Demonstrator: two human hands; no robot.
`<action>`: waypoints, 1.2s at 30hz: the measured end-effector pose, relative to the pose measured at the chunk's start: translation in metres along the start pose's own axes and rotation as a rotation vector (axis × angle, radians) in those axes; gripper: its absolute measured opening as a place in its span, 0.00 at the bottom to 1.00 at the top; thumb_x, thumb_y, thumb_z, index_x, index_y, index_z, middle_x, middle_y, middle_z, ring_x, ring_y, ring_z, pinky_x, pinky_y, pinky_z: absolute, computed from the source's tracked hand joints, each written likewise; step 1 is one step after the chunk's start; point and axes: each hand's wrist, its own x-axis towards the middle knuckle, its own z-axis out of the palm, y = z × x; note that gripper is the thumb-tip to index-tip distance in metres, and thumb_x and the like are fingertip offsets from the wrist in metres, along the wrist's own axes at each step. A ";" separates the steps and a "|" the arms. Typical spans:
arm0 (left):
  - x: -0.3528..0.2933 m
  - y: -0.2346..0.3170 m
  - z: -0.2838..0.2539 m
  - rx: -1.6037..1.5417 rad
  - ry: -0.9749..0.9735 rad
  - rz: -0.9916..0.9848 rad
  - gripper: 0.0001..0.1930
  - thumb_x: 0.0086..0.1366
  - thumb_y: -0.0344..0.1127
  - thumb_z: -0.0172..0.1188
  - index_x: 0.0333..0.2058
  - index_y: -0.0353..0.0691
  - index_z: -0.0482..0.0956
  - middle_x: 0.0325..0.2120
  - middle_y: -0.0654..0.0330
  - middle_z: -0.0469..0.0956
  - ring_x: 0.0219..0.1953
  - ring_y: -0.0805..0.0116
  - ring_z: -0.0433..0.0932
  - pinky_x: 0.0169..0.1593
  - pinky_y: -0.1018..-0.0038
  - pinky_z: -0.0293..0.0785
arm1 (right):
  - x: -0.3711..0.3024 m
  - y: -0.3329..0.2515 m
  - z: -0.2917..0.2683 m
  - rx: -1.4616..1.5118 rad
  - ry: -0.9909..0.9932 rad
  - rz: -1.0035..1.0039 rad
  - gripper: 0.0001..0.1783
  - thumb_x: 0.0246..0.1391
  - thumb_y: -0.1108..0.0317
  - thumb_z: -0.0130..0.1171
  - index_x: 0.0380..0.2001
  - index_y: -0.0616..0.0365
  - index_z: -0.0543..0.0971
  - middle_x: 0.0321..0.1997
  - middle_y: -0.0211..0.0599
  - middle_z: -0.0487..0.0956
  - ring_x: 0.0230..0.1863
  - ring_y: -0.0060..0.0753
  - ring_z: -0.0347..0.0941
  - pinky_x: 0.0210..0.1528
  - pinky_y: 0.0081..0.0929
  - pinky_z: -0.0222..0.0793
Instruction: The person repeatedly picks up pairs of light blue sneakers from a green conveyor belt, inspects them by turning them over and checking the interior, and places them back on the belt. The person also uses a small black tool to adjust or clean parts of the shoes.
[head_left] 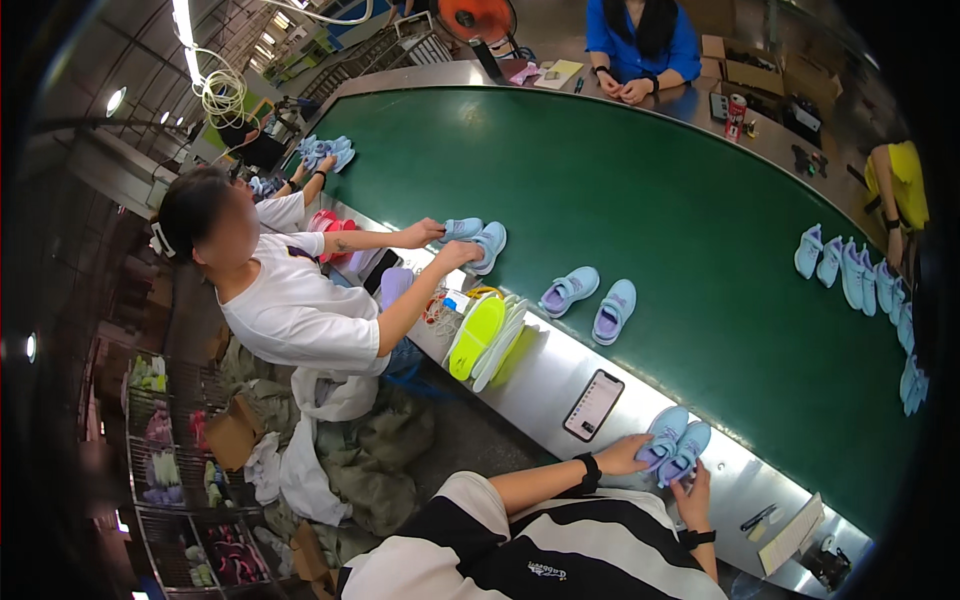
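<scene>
My left hand (625, 455) and my right hand (695, 492) hold a pair of small light blue shoes (677, 447) side by side. The shoes rest on the steel rim (545, 375) at the near edge of a green conveyor belt (650, 190). My left hand grips the left shoe from the side, and my right hand cups the heel of the right shoe from below. A black band is on each wrist. A phone (593, 404) lies on the rim just left of my left hand.
Another light blue pair (590, 300) lies on the belt ahead. A co-worker in white (290, 310) on the left holds a pair (478, 240). Yellow-green insoles (482, 335) are stacked on the rim. Several shoes (860, 280) line the right side. Two more people sit at the far edge.
</scene>
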 end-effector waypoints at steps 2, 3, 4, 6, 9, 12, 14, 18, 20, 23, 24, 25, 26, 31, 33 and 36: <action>-0.002 -0.007 0.003 -0.048 -0.011 -0.012 0.36 0.57 0.36 0.62 0.62 0.36 0.58 0.50 0.43 0.70 0.52 0.48 0.70 0.56 0.61 0.67 | 0.006 -0.004 -0.005 -0.081 0.055 -0.110 0.38 0.46 0.68 0.65 0.60 0.64 0.63 0.51 0.51 0.68 0.51 0.49 0.68 0.52 0.38 0.67; -0.003 -0.008 0.002 -0.097 -0.001 -0.007 0.37 0.55 0.35 0.63 0.62 0.36 0.58 0.51 0.42 0.69 0.50 0.48 0.71 0.55 0.61 0.68 | 0.009 -0.009 -0.005 -0.076 0.083 -0.133 0.40 0.41 0.70 0.67 0.59 0.63 0.62 0.49 0.50 0.69 0.49 0.46 0.69 0.49 0.37 0.68; -0.004 -0.007 0.002 -0.146 -0.006 -0.041 0.37 0.55 0.34 0.63 0.62 0.36 0.58 0.51 0.42 0.68 0.50 0.49 0.71 0.54 0.61 0.69 | 0.011 -0.014 -0.005 -0.070 0.057 -0.034 0.41 0.42 0.70 0.67 0.60 0.62 0.61 0.47 0.49 0.70 0.46 0.44 0.70 0.46 0.36 0.69; -0.004 -0.002 0.000 -0.180 0.015 -0.055 0.38 0.54 0.34 0.64 0.63 0.36 0.57 0.52 0.42 0.67 0.50 0.50 0.71 0.53 0.61 0.69 | 0.016 -0.022 -0.004 -0.025 0.040 0.099 0.44 0.42 0.70 0.67 0.62 0.61 0.58 0.42 0.46 0.73 0.39 0.41 0.73 0.40 0.33 0.70; -0.002 0.003 -0.003 -0.107 0.031 -0.208 0.39 0.51 0.36 0.66 0.61 0.34 0.58 0.56 0.43 0.64 0.58 0.44 0.65 0.62 0.61 0.62 | 0.021 -0.022 0.002 0.134 0.035 0.168 0.47 0.42 0.70 0.68 0.64 0.58 0.54 0.36 0.41 0.75 0.29 0.35 0.73 0.32 0.28 0.69; 0.004 0.006 -0.002 -0.112 0.036 -0.239 0.40 0.50 0.35 0.66 0.61 0.34 0.58 0.57 0.43 0.63 0.58 0.44 0.64 0.62 0.61 0.61 | 0.023 -0.015 0.006 0.115 0.080 0.152 0.47 0.44 0.69 0.68 0.64 0.56 0.52 0.34 0.42 0.77 0.25 0.32 0.72 0.29 0.27 0.69; 0.007 0.007 -0.002 -0.090 0.066 -0.197 0.40 0.50 0.35 0.65 0.61 0.34 0.58 0.55 0.43 0.65 0.57 0.45 0.65 0.61 0.61 0.63 | 0.024 -0.012 0.008 0.148 0.079 0.163 0.47 0.44 0.70 0.67 0.64 0.57 0.52 0.36 0.44 0.76 0.26 0.32 0.72 0.29 0.27 0.69; 0.013 0.012 -0.007 -0.168 0.041 -0.279 0.36 0.50 0.34 0.63 0.58 0.31 0.62 0.52 0.43 0.69 0.52 0.45 0.70 0.58 0.62 0.66 | 0.029 -0.012 0.006 0.146 0.055 0.200 0.44 0.46 0.72 0.64 0.64 0.57 0.53 0.40 0.47 0.77 0.32 0.34 0.75 0.35 0.28 0.72; 0.013 0.016 -0.011 -0.250 0.101 -0.231 0.31 0.51 0.33 0.61 0.55 0.31 0.67 0.48 0.43 0.72 0.47 0.48 0.75 0.54 0.61 0.70 | 0.034 -0.015 0.002 0.310 0.051 0.123 0.42 0.48 0.76 0.60 0.65 0.56 0.53 0.50 0.51 0.74 0.46 0.38 0.76 0.46 0.30 0.73; 0.022 0.018 -0.026 -0.302 0.029 -0.155 0.18 0.58 0.34 0.57 0.47 0.35 0.74 0.38 0.47 0.78 0.38 0.59 0.78 0.42 0.65 0.74 | 0.045 -0.022 -0.013 0.571 0.040 0.109 0.40 0.50 0.83 0.47 0.67 0.54 0.53 0.61 0.46 0.66 0.57 0.37 0.69 0.54 0.31 0.70; 0.027 0.019 -0.032 -0.238 -0.065 -0.239 0.16 0.61 0.34 0.56 0.46 0.35 0.74 0.35 0.49 0.79 0.37 0.61 0.78 0.43 0.65 0.73 | 0.046 -0.025 -0.023 0.719 -0.041 0.231 0.40 0.49 0.84 0.44 0.67 0.54 0.54 0.59 0.42 0.66 0.53 0.33 0.70 0.51 0.28 0.71; 0.026 0.024 -0.037 -0.337 -0.085 -0.205 0.15 0.62 0.32 0.54 0.47 0.34 0.73 0.37 0.55 0.79 0.37 0.65 0.77 0.42 0.67 0.73 | 0.047 -0.031 -0.028 0.715 -0.029 0.220 0.39 0.50 0.83 0.44 0.68 0.54 0.54 0.57 0.39 0.67 0.49 0.27 0.70 0.48 0.25 0.70; 0.025 0.032 -0.040 -0.540 -0.057 -0.112 0.15 0.63 0.29 0.51 0.49 0.34 0.72 0.39 0.60 0.78 0.39 0.68 0.76 0.43 0.68 0.73 | 0.048 -0.040 -0.032 0.660 0.027 0.082 0.38 0.51 0.83 0.43 0.68 0.53 0.55 0.57 0.38 0.68 0.51 0.25 0.68 0.51 0.25 0.68; 0.019 0.089 -0.072 -0.720 -0.050 -0.305 0.22 0.66 0.25 0.46 0.59 0.37 0.62 0.47 0.65 0.72 0.46 0.74 0.71 0.48 0.76 0.68 | 0.035 -0.102 -0.054 1.072 -0.025 0.081 0.37 0.59 0.77 0.45 0.70 0.52 0.48 0.70 0.35 0.58 0.68 0.28 0.57 0.66 0.28 0.55; 0.021 0.111 -0.078 -0.786 -0.050 -0.299 0.25 0.68 0.27 0.46 0.63 0.37 0.57 0.56 0.61 0.68 0.55 0.71 0.68 0.57 0.73 0.65 | 0.033 -0.120 -0.063 1.156 0.006 0.037 0.37 0.61 0.75 0.47 0.70 0.52 0.48 0.70 0.35 0.57 0.67 0.29 0.57 0.66 0.28 0.55; 0.015 0.136 -0.085 -0.866 -0.001 -0.263 0.28 0.69 0.30 0.48 0.66 0.38 0.52 0.61 0.59 0.62 0.62 0.68 0.63 0.63 0.71 0.60 | 0.029 -0.140 -0.068 1.166 0.052 -0.063 0.36 0.61 0.74 0.48 0.70 0.52 0.49 0.70 0.35 0.57 0.67 0.30 0.57 0.66 0.29 0.55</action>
